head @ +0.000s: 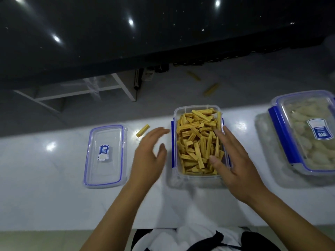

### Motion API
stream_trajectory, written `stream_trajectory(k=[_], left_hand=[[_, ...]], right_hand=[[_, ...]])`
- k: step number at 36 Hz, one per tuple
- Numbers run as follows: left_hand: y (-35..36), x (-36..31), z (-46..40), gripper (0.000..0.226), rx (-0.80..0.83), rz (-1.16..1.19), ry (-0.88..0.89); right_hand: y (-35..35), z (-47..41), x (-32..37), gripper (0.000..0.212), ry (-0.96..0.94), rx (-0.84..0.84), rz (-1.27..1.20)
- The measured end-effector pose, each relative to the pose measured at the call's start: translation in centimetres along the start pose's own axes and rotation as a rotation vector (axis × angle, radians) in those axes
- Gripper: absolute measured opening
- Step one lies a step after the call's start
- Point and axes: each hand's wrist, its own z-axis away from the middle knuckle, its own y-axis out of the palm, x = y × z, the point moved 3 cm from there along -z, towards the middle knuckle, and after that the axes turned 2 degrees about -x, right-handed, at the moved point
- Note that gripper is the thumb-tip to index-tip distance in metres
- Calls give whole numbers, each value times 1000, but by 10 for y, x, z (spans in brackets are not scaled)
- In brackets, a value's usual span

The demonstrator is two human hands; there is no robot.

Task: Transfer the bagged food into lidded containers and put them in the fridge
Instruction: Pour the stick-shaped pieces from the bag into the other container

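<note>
An open clear container (197, 108) with blue side clips stands on the white counter (45, 196), filled with yellow ridged food sticks (195, 138). Its clear lid (105, 156) with a blue seal and a label lies flat to the left. My left hand (148, 154) hovers open just left of the container, holding nothing. My right hand (233, 163) rests with spread fingers over the container's right rim, fingertips touching the sticks. One loose stick (142, 130) lies on the counter between lid and container.
A second, lidded container (304, 131) of pale food pieces stands at the right, on an empty plastic bag. Two more sticks (211, 89) lie on the floor beyond the counter. A white shelf frame (116, 87) and a dark glossy surface are further back.
</note>
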Motion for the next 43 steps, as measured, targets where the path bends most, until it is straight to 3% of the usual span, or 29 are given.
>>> stream_trajectory(k=[3,6,10,14,20,25,28,33,37,43], left_hand=[[-7,38,-13,43,-54,-84,-167],[-5,62,-33,42,-48,-216,-225],[4,82,-53,41,-16,-293,-212],[7,78,-56,36,-39,-318,-229],[-1,28,-32,37,-45,33,-208],[10,-25,9,42,109,142,-102],[21,-31,22,52,115,259,-226],[26,-30,16,49,184,647,-630],[17,-27,12,41,228,750,-667],[-1,-16,34,35,156,761,-719]], right_hand=[[5,0,-1,70,-15,28,68],[8,-3,0,71,-21,57,112],[9,-8,1,71,-38,98,183],[-1,-13,1,68,-10,69,90],[-19,-15,-2,63,6,13,-13],[-25,-17,8,42,100,-22,-188],[-21,-19,12,31,255,-8,-439],[-25,-24,9,26,435,-26,-628],[-28,-24,12,26,471,1,-656],[-11,-7,20,23,480,103,-627]])
